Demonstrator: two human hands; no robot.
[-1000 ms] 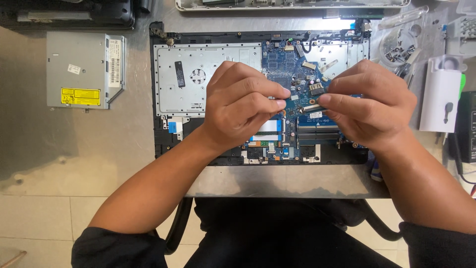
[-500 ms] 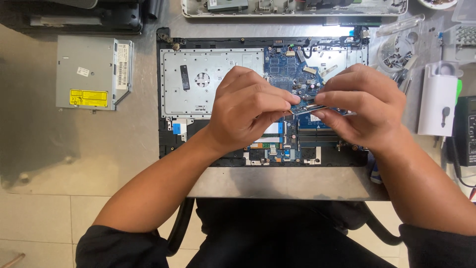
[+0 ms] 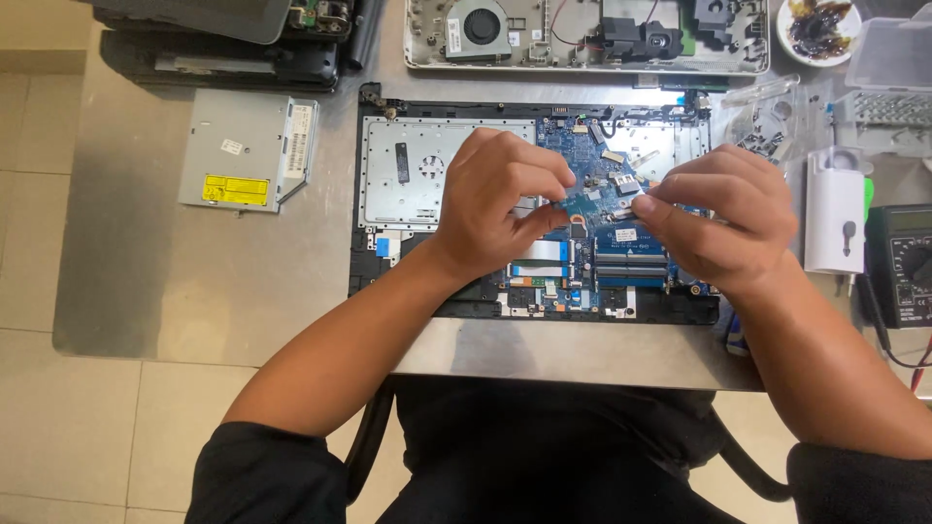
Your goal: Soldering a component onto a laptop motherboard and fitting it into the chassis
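Memory module (image 3: 589, 205), a small blue-green circuit strip, sits between the two hands just above the blue motherboard (image 3: 621, 243) of the opened laptop base (image 3: 388, 281). From the left hand (image 3: 505, 204) it lies at three o'clock; from the right hand (image 3: 718, 228) it lies at nine o'clock. Both hands touch it, one at each end.

Left hand: fingers curled in, thumb and fingertips pinched together on the module's left end, so the hand is closed on the strip. Right hand: fingers also curled, thumb and forefinger pressed on the module's right end near a small silver part of the board; whether it grips the strip itself or only steadies it I cannot tell for certain, but the fingers are together, not spread.

The laptop base lies on a steel table (image 3: 194, 291), with its grey metal keyboard backing (image 3: 417, 175) at nine o'clock from the left hand. An optical drive (image 3: 248, 150) with a yellow label lies well apart at nine o'clock from the base. At twelve o'clock lies another open chassis with a cooling fan (image 3: 481, 27). At three o'clock from the right hand stand a white case (image 3: 835, 218) and a multimeter (image 3: 908, 262); a bag of screws (image 3: 772, 126) lies at one o'clock.
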